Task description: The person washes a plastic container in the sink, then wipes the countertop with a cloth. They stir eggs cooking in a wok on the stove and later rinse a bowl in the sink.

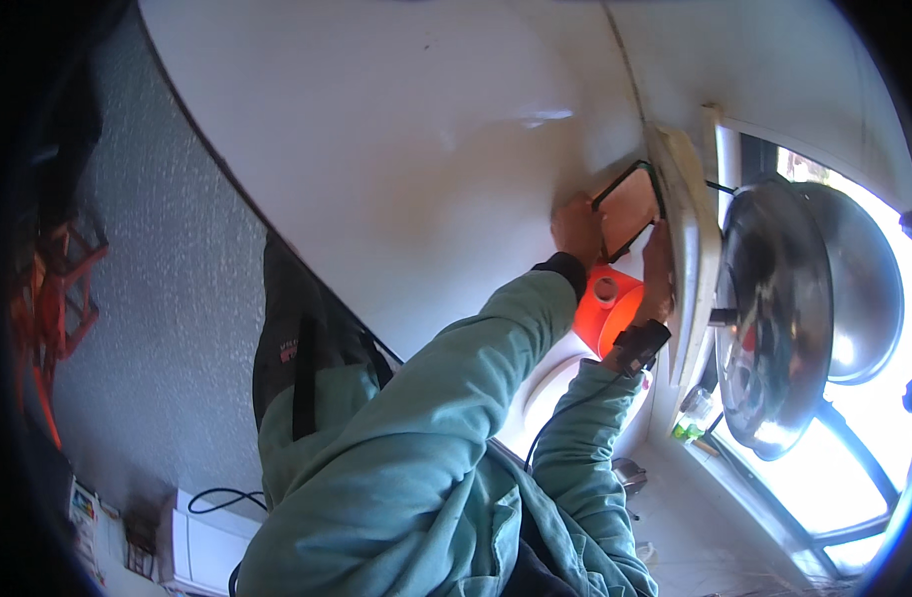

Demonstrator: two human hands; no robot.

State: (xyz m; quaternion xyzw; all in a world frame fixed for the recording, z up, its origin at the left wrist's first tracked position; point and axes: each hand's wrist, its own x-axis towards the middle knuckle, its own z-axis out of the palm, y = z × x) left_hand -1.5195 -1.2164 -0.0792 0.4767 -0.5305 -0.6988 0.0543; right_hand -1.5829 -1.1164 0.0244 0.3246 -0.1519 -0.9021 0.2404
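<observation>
My left hand (579, 230) grips the left edge of a flat rectangular object (629, 210) with a dark rim and a pinkish face. Along its lower right side, my right hand (657, 270) has its fingertips at the rim; how firmly it holds is hard to tell. Just below the object, between my forearms, is a bright orange container (609, 310) with a round opening or ring on it. A black device with a cable (640, 348) is strapped at my right wrist. Part of a white round item (549, 388) shows between my sleeves.
A broad white surface (396, 164) with a dark edge spreads before me. On the right, a pale ledge (698, 254) stands beside large shiny metal bowls or lids (773, 321) by a bright window. Red-orange metal frames (61, 298) are far left, beyond the grey floor (165, 313).
</observation>
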